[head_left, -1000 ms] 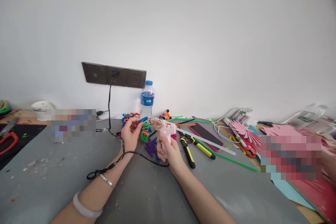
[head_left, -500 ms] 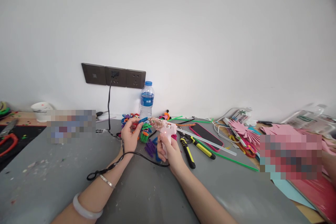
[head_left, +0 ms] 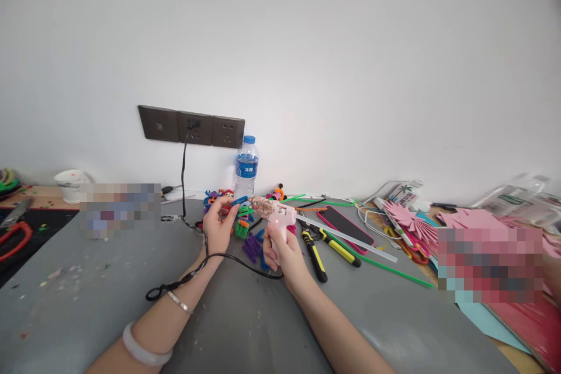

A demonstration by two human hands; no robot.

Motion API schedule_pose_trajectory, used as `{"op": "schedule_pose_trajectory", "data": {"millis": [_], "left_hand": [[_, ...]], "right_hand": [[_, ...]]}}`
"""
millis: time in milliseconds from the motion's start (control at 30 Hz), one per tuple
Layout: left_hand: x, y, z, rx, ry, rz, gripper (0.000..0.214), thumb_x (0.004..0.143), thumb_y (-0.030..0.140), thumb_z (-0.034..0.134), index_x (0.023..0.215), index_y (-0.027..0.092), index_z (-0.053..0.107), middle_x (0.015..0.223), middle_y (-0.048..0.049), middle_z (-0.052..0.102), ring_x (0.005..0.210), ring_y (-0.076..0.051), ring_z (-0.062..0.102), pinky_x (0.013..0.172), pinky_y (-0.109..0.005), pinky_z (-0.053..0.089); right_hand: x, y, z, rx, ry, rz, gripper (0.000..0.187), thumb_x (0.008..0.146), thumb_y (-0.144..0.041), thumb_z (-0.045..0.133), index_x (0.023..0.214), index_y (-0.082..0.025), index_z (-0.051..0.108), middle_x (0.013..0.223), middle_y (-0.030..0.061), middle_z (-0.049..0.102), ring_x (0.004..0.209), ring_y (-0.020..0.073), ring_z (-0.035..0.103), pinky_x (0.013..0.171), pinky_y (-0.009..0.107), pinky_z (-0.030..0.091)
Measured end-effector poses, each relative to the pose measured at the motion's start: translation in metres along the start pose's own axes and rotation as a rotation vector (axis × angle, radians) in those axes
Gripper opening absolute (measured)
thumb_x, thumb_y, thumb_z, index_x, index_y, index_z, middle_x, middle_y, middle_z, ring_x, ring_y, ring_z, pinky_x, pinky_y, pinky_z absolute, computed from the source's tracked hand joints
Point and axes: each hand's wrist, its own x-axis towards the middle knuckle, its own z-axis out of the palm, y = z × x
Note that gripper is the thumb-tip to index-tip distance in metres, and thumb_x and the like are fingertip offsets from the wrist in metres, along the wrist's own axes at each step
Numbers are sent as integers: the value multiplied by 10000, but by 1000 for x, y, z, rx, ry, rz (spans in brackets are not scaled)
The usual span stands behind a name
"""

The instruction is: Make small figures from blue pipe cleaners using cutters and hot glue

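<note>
My right hand (head_left: 283,248) is wrapped round the grip of a white glue gun (head_left: 280,216), whose red light glows. A long clear glue stick (head_left: 350,238) sticks out of its back end. Between the fingertips of my left hand (head_left: 218,225) is a short blue piece of pipe cleaner (head_left: 240,201), close to the glue-crusted nozzle (head_left: 262,205); whether they touch I cannot tell. The gun's black cord (head_left: 228,255) loops over my left forearm. Behind my hands lie a green pipe-cleaner figure (head_left: 242,225) and purple pipe-cleaner pieces (head_left: 252,246), partly covered.
A water bottle (head_left: 247,166) stands against the wall beside black sockets (head_left: 193,127). To the right are yellow-black pliers (head_left: 313,254), a phone (head_left: 346,228), a green pipe cleaner (head_left: 390,270) and pink paper (head_left: 471,219). Red-handled scissors (head_left: 16,239) and a white cup (head_left: 70,186) are at the left.
The blue piece has come slightly away from the glue gun's nozzle, leaving a small gap in view. Both hands keep nearly the same place; the whole view has shifted very slightly.
</note>
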Motion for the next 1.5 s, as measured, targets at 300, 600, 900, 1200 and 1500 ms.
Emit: {"op": "schedule_pose_trajectory", "data": {"millis": [300,600,900,1200,1500], "left_hand": [[0,4,2,-31,0,-4,173,767,351,674,824,188,656,802,-26,685,675,-155,618,654,-256,509],[0,2,2,-90,-15,-48,212,751,384,701,810,183,670,745,-25,684,654,-157,627,577,-236,492],[1,-3,4,-122,22,-65,256,711,421,708,785,181,664,715,-29,671,607,-153,600,526,-236,467],[-4,4,3,-75,-19,-79,194,740,378,694,780,192,653,714,-7,653,648,-150,596,563,-227,445],[-5,9,4,-21,32,-86,243,745,431,673,735,198,607,628,10,590,571,-143,562,502,-223,407]], "right_hand": [[0,0,-1,-25,2,-46,511,753,-653,648,823,-162,525,413,-121,386,285,21,284,306,154,204],[-9,-17,7,85,-57,-238,455,849,-576,593,1032,-165,525,473,-124,363,326,29,257,356,170,196],[-15,-45,21,38,-105,-275,419,865,-556,589,999,-164,524,477,-114,380,331,36,288,370,180,189],[0,-30,0,15,-7,-207,413,847,-556,609,954,-166,529,477,-114,385,335,25,276,361,170,172],[0,-20,-3,-25,-47,-99,502,761,-613,651,949,-163,537,414,-130,384,280,33,264,312,172,175]]}}
